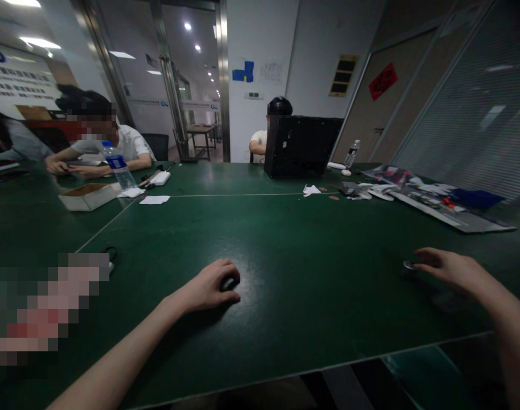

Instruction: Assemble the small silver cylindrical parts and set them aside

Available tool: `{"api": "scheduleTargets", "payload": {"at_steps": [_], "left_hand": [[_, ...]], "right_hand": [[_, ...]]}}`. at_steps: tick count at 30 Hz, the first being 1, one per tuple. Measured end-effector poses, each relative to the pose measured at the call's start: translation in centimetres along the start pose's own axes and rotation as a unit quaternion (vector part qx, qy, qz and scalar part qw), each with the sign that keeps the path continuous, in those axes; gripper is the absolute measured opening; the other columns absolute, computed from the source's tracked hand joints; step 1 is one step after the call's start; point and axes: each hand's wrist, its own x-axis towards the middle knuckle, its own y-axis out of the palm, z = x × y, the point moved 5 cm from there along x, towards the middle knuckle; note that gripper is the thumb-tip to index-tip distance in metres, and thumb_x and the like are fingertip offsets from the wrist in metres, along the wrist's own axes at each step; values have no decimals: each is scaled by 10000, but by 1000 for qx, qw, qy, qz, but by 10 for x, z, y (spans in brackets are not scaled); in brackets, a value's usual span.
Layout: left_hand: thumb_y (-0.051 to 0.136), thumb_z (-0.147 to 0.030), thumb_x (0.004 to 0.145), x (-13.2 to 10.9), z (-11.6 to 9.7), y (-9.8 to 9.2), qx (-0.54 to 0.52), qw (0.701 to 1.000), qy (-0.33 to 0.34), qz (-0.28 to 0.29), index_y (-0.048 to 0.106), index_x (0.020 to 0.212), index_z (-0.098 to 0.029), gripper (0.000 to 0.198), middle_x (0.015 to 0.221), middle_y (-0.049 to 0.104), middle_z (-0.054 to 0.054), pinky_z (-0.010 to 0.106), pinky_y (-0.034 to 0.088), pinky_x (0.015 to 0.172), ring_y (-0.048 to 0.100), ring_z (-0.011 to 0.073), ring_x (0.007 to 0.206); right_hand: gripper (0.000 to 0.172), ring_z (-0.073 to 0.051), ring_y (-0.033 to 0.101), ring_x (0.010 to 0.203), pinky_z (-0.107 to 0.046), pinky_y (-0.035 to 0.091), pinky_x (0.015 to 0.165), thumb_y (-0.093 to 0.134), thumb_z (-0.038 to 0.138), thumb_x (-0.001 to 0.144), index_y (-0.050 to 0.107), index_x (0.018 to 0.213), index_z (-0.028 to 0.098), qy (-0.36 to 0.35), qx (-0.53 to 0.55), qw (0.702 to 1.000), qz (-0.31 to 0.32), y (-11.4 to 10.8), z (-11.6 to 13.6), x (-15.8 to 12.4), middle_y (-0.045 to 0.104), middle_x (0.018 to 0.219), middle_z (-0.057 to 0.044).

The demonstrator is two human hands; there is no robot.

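Left hand (206, 287) low over the green table (311, 239), fingers (221, 269) curved around a small dark object (229, 283), with only a sliver of it showing at the fingertips; how firm the hold, impossible to tell from this view. That object mostly hidden, its long axis apparently running crosswise to the forearm, though not with any certainty. Right hand (451, 270) well off to the right, fingers (426, 256) loosely open, pointing left and closed on nothing. Just beyond the fingertips, to their left and slightly lower, a small round metal disc (409, 265) on the tabletop, too small and dim for any long axis to show. Right hand plainly the nearer to the disc, left hand the nearer to the dark object, a wide stretch of green tabletop between them. Farther off, a water bottle (118, 165), a white cardboard box (89, 196) and a slip of paper (154, 199) toward the left; a black computer case (302, 147) ahead; scattered packaging (439, 193) toward the right. Two other people seated beyond, one (127, 148) at the left and one (258, 142) behind the case.
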Motion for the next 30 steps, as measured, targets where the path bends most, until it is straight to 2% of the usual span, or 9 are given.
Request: {"api": "scheduleTargets", "payload": {"at_steps": [4,8,12,15,17,19,23,27,30], "left_hand": [[628,-454,794,0,1,1,0,1000,0,1,579,1030,-232,328,1088,518,35,328,441,831,511,221,987],[618,-469,797,1,2,2,4,1000,5,-1,581,1025,-222,338,1069,521,43,330,442,803,511,225,964],[624,-464,793,0,2,2,0,1000,10,-2,583,1020,-219,336,1071,524,42,334,438,808,510,226,962],[634,-445,791,0,0,2,-5,1000,10,-1,583,1025,-224,326,1088,523,36,334,432,836,506,223,985],[638,-440,788,-1,0,1,-9,1000,5,1,585,1023,-224,323,1097,520,38,337,432,846,504,225,996],[636,-441,789,-1,-1,1,-11,1000,0,1,586,1021,-220,324,1101,516,45,342,435,844,505,231,998],[629,-440,792,0,-1,2,-9,1000,1,1,584,1019,-212,324,1092,517,50,347,435,834,505,235,991],[632,-433,792,1,2,3,-8,1000,2,0,579,1032,-215,329,1103,513,48,339,430,832,502,229,992],[632,-419,796,2,2,3,-4,1000,12,-6,581,1021,-213,310,1091,521,46,329,425,827,503,224,984]], "right_hand": [[408,-310,671,734,-374,491,588,613,511,662,655,931,207,80,27,992,92,12,-34,-4,694,938,-176],[333,-314,673,707,-392,489,599,679,469,587,671,821,233,104,16,985,139,22,-53,-12,704,804,-137],[170,-283,664,688,-373,468,614,665,321,627,677,745,199,62,22,987,145,24,-42,-30,685,783,-144],[84,-258,639,642,-372,449,619,604,229,687,658,721,174,16,15,997,75,11,-16,-47,670,763,-174],[92,-245,629,627,-373,443,615,561,204,728,645,749,174,-17,20,999,38,0,11,-59,666,771,-184],[123,-234,638,662,-366,451,632,543,196,755,644,822,178,-62,45,996,49,-9,49,-71,671,829,-180],[257,-233,648,809,-349,489,708,612,239,742,607,998,212,-220,123,962,108,-30,157,-100,665,965,-118],[272,-202,610,914,-337,482,786,570,251,810,565,1080,223,-362,180,904,139,-36,268,-139,631,1057,-68],[321,-184,579,995,-321,455,862,580,188,807,555,1126,216,-438,229,850,182,-24,331,-165,607,1114,-61]]}}
